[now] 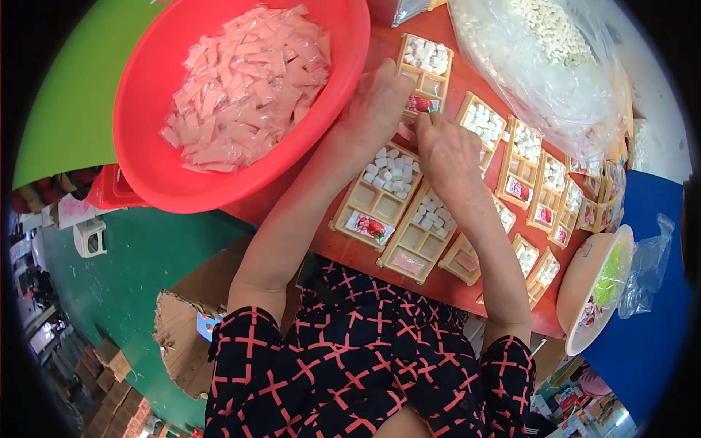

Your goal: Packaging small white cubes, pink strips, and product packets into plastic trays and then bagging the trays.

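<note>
A worker in a dark, pink-crossed top leans over a red bench (467, 73), both bare hands at the far tray (423, 82), a cream piece with compartments. A red-printed sachet (422, 104) lies in the compartment nearest the worker, with white cubes (426, 55) in the farthest. The left hand (380, 102) is at the tray's left side, fingertips partly hidden; whether its grip holds anything cannot be told. The right hand (442, 146) reaches in from the right, thumb and fingers drawn together just beside the sachet; whether that grip is closed on anything cannot be told either. Between the hands, a pink packet (407, 130) shows in part.

Nearer the worker, the front tray (361, 196) carries cubes and a red-printed packet (369, 226), while the neighbouring tray (411, 235) carries cubes and a pink piece (407, 263). More filled trays stand to the right. A red basin (347, 44) heaped with pink packs (252, 87) is at left; a clear bag (511, 73) of white pieces sits at far right, and a cream bowl (573, 285) with green contents (607, 277) stands at the bench's right end.
</note>
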Demonstrator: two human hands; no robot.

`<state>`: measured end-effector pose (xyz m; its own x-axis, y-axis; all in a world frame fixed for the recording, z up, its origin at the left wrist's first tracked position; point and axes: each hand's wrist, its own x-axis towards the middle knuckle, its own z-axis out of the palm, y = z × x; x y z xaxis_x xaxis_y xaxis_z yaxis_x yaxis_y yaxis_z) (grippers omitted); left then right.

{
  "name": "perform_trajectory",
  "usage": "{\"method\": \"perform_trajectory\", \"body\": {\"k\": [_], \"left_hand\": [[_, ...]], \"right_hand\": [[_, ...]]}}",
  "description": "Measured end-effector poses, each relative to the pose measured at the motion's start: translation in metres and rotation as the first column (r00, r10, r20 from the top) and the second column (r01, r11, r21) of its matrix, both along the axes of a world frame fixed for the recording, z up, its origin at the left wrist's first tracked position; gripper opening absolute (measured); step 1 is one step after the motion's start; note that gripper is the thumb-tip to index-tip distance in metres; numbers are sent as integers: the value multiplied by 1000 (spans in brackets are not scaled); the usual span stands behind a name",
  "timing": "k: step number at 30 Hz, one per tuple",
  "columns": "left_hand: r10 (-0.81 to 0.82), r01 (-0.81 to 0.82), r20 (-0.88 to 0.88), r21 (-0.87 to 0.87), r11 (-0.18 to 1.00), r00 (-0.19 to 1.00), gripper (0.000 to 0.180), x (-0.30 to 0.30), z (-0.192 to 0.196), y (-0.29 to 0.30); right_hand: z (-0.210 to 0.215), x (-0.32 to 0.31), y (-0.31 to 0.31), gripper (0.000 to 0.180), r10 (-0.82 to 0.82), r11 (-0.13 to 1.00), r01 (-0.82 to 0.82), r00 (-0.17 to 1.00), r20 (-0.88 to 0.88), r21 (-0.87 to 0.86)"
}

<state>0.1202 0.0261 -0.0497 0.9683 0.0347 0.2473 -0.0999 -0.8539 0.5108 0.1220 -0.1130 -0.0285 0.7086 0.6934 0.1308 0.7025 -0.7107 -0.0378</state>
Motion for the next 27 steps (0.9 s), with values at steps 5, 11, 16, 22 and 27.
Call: {"method": "perform_trajectory", "body": {"k": [5,11,16,22,27], "left_hand": [[57,-47,-72,140,989,996,8,8,8,-3],[61,-58,-12,158,986,998,6,14,-5,1],[-9,-2,158,74,997,987,4,5,-4,2],[18,-11,184,-39,999,983,11,-4,-9,9],[-23,14,105,82,997,994,14,1,-5,3]], "right_hand": [[11,3,-17,8,-73,993,80,994,-81,88],[24,32,-29,11,-268,929,279,960,-77,244],[18,46,-29,9,-270,929,268,962,-25,255],[16,53,-23,10,-252,942,268,963,-98,202],[12,53,-24,11,-246,929,271,961,-125,252]]}}
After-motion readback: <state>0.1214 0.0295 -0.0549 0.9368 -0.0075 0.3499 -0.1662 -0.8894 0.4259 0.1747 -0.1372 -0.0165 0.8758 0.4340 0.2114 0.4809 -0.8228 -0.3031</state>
